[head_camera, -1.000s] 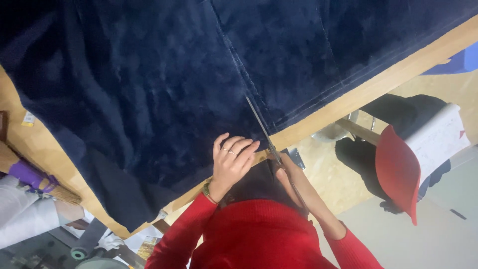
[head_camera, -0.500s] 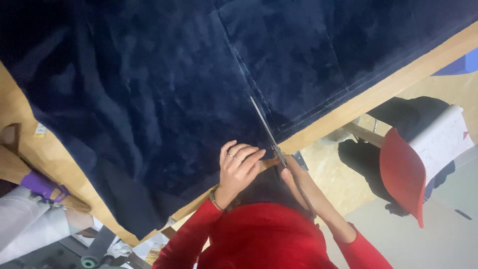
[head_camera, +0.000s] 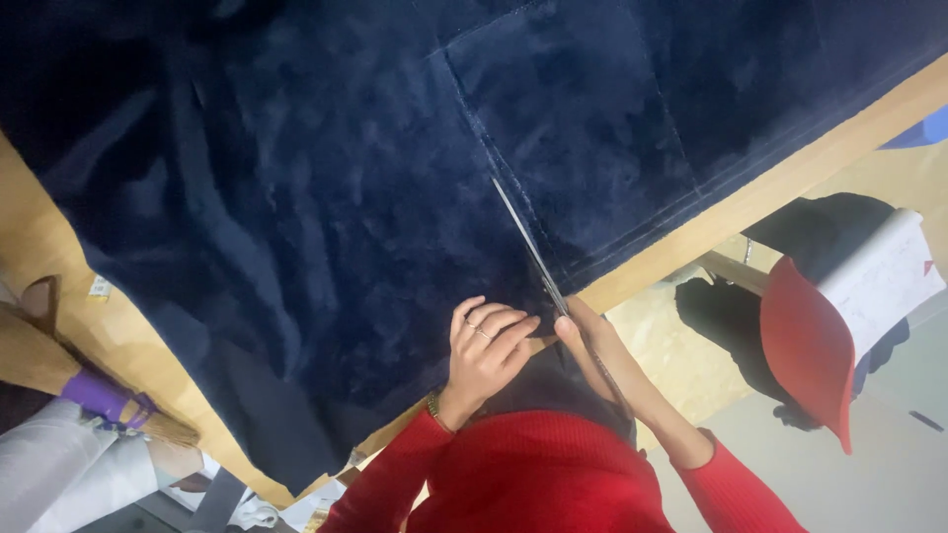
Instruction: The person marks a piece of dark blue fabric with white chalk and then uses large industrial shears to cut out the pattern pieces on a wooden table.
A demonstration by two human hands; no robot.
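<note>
Compared with a second ago, the scissors [head_camera: 533, 252] reach slightly farther up the dark navy velvet fabric [head_camera: 296, 197], and the left hand [head_camera: 486, 347] has crept forward with them along the cut line. Seen from above, the person in a red sweater leans over a wooden table [head_camera: 780, 192] almost wholly covered by the fabric. The right hand [head_camera: 583, 345] is wrapped around the scissor handles at the near edge of the cloth, though the handles themselves are mostly hidden under the fingers. Long thin blades point away from the body, lying along a faint straight line in the pile; they look nearly closed. The left hand lies flat, fingers spread and pressing the fabric just left of the blades, holding nothing. Off the table to the right stand a red chair [head_camera: 810, 345] and a white sheet of paper [head_camera: 879, 281]; at lower left lies a broom with a purple band [head_camera: 99, 400]. Judging from this, a long straight cut is under way and only begun, with most of the line uncut ahead. Continuing would call for opening the blades, sliding them forward on the line, and keeping the cloth taut and flat beside them.
</note>
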